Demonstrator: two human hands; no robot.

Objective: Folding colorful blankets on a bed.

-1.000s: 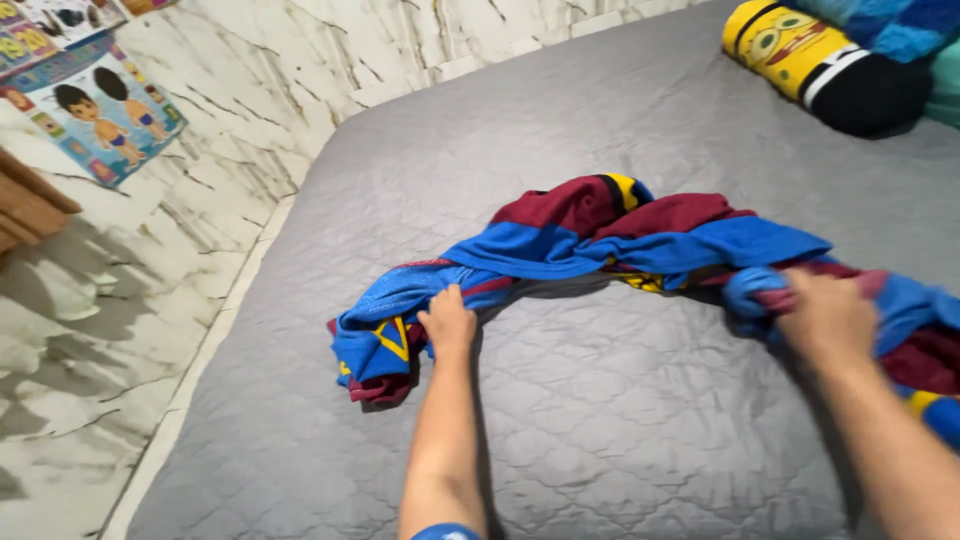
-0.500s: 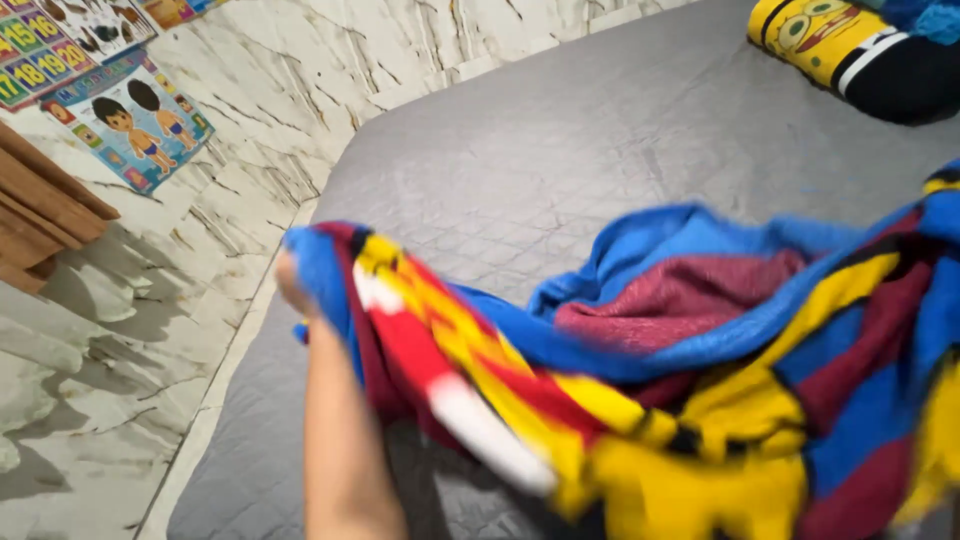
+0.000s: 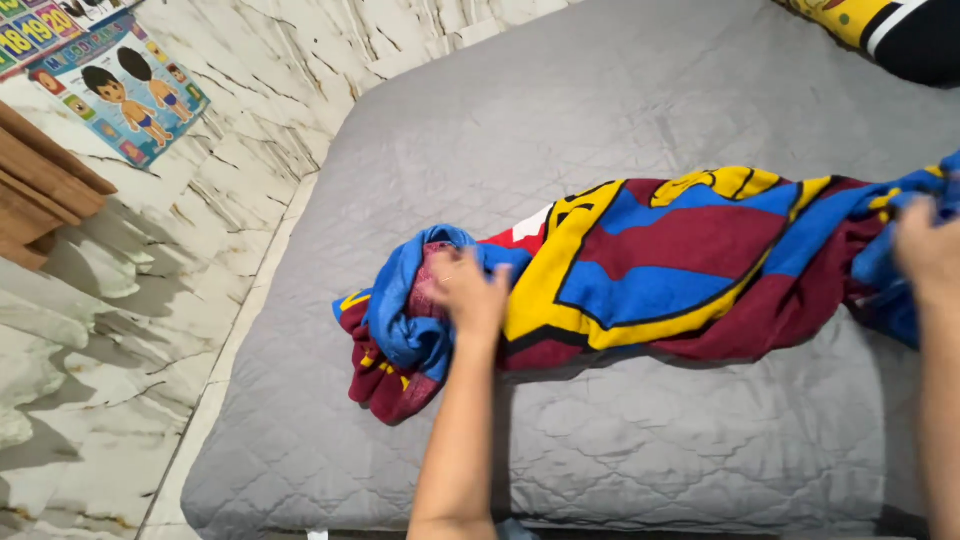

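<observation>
Towel (image 3: 660, 270): blue, maroon and yellow with a crest pattern, lying bunched lengthwise across the grey quilted bed (image 3: 620, 110), its left end crumpled into a wad.
Left hand (image 3: 470, 290): pressed on that wadded end, fingers spread over the cloth; whether it pinches a fold cannot be told.
Right hand (image 3: 928, 250): at the frame's right edge, closed on the towel's other end.
Step, as judged: stretching the towel out along the bed. Flattening it would call for finding the corners inside the bunched left end.
Surroundings: yellow-and-black bolster (image 3: 885, 25) at the far corner, well apart; marbled floor (image 3: 120, 330) beside the bed; picture chart (image 3: 125, 90) and wooden furniture (image 3: 40, 195) to the left. Nothing lies in the way.
</observation>
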